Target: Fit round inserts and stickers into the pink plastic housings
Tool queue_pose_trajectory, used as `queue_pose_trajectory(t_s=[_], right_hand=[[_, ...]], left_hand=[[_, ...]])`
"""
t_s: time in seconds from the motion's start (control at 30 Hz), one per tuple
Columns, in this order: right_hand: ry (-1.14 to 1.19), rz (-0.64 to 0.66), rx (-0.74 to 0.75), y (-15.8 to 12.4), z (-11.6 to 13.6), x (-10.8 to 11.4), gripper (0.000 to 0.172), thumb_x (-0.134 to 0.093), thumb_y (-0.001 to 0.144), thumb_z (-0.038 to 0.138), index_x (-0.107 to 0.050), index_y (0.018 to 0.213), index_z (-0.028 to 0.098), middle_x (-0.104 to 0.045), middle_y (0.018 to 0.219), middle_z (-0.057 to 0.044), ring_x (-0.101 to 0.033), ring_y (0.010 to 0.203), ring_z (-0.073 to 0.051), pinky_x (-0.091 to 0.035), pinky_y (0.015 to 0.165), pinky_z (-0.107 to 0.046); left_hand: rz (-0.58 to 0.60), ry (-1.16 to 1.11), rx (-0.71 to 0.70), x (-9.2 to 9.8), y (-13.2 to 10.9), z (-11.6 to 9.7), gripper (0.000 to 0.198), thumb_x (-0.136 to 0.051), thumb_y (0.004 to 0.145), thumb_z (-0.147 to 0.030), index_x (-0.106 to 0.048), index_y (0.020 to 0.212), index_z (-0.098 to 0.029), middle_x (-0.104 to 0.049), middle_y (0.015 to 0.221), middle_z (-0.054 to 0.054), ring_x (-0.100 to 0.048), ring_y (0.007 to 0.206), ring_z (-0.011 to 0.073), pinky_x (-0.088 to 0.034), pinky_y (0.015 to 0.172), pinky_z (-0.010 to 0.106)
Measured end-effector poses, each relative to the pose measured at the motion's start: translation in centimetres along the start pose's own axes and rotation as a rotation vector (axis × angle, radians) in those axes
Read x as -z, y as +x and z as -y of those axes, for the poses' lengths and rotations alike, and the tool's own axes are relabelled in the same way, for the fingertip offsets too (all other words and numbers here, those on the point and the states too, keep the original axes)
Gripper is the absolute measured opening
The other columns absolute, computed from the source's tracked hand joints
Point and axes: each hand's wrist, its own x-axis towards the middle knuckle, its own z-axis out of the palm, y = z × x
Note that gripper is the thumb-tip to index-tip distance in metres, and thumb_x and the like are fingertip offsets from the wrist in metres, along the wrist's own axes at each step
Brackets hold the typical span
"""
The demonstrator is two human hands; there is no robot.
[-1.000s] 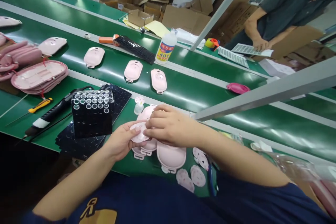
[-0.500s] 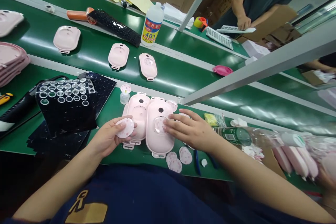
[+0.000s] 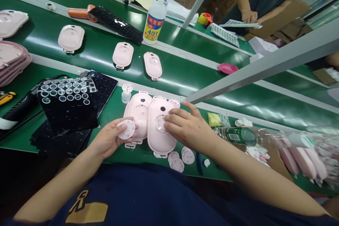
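My left hand (image 3: 112, 137) pinches a round white disc (image 3: 126, 129) with pink spots between thumb and fingers. My right hand (image 3: 189, 127) lies over a pale pink plastic cover (image 3: 161, 144), fingers extended and bent a little, tips at the clear round piece (image 3: 160, 123) in its middle. A second pink cover (image 3: 140, 113) lies beside it on the left, partly overlapped. Several more spotted discs (image 3: 188, 155) are spread on the table below my right hand. Behind the covers stands a small clear bottle (image 3: 126, 96) with a narrow tip.
Pink covers (image 3: 123, 55) lie on the green belt (image 3: 95, 56). A large 401 bottle (image 3: 155, 21) stands behind it. Black sheets with rings (image 3: 67, 106) are at left, a plastic drink bottle (image 3: 241, 136) at right. A slanted metal post (image 3: 238, 70) crosses the view. Another person's hand (image 3: 249, 16) works beyond.
The covers on the belt have shifted slightly right. My right hand's fingers have bent more at the clear round piece. My left hand keeps its disc in nearly the same place.
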Motion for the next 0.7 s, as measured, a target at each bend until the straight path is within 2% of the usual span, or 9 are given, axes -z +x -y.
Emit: queue_pose_trajectory(t_s=[0.13, 0.27, 0.33, 0.43, 0.6, 0.7], right_hand=[[0.053, 0.016, -0.082, 0.2, 0.1, -0.2, 0.019, -0.055, 0.091, 0.010, -0.070, 0.091, 0.023, -0.075, 0.096, 0.001, -0.060, 0.103, -0.021, -0.019, 0.113, -0.046], [0.268, 0.162, -0.204, 0.4, -1.3, -0.3, 0.013, -0.061, 0.095, 0.026, -0.074, 0.094, 0.026, -0.073, 0.100, -0.001, -0.057, 0.100, -0.022, -0.030, 0.098, -0.043], [0.378, 0.245, -0.201, 0.7, -2.3, -0.4, 0.012, -0.064, 0.093, 0.031, -0.075, 0.096, 0.028, -0.072, 0.101, -0.002, -0.056, 0.099, -0.022, -0.033, 0.091, -0.040], [0.443, 0.317, -0.097, 1.5, -3.6, -0.3, 0.013, -0.065, 0.093, 0.031, -0.076, 0.100, 0.028, -0.071, 0.104, -0.002, -0.053, 0.102, -0.023, -0.031, 0.091, -0.039], [0.422, 0.305, 0.029, 2.4, -3.9, 0.7, 0.019, -0.056, 0.098, 0.025, -0.075, 0.102, 0.027, -0.071, 0.104, -0.003, -0.055, 0.101, -0.021, -0.029, 0.097, -0.043], [0.454, 0.155, -0.022, 2.8, -2.9, 1.4, 0.023, -0.055, 0.098, 0.024, -0.071, 0.114, 0.021, -0.068, 0.108, -0.009, -0.057, 0.099, -0.020, -0.037, 0.091, -0.039]], left_hand=[[-0.013, 0.004, -0.019, 0.5, -0.2, 0.0, 0.044, -0.092, 0.063, -0.024, -0.073, 0.101, -0.013, -0.078, 0.089, 0.012, -0.075, 0.068, 0.0236, -0.064, 0.058, 0.027], [-0.039, 0.002, -0.026, 0.8, -0.1, 0.1, 0.042, -0.091, 0.063, -0.021, -0.073, 0.100, -0.012, -0.078, 0.087, 0.012, -0.075, 0.067, 0.0236, -0.064, 0.058, 0.026], [-0.046, 0.008, -0.019, 0.9, -0.1, 0.2, 0.041, -0.090, 0.065, -0.019, -0.073, 0.101, -0.012, -0.078, 0.086, 0.012, -0.075, 0.067, 0.0235, -0.064, 0.057, 0.026], [-0.051, 0.019, -0.007, 1.0, -0.2, 0.3, 0.039, -0.087, 0.068, -0.016, -0.072, 0.103, -0.012, -0.078, 0.087, 0.013, -0.075, 0.066, 0.0230, -0.063, 0.056, 0.026], [-0.063, 0.031, -0.003, 0.8, -0.6, 0.3, 0.040, -0.088, 0.066, -0.018, -0.072, 0.102, -0.012, -0.078, 0.088, 0.013, -0.075, 0.066, 0.0232, -0.063, 0.055, 0.026], [-0.051, 0.029, -0.006, 0.1, -0.6, 0.3, 0.045, -0.092, 0.062, -0.021, -0.072, 0.101, -0.012, -0.078, 0.085, 0.011, -0.074, 0.066, 0.0229, -0.063, 0.054, 0.027]])
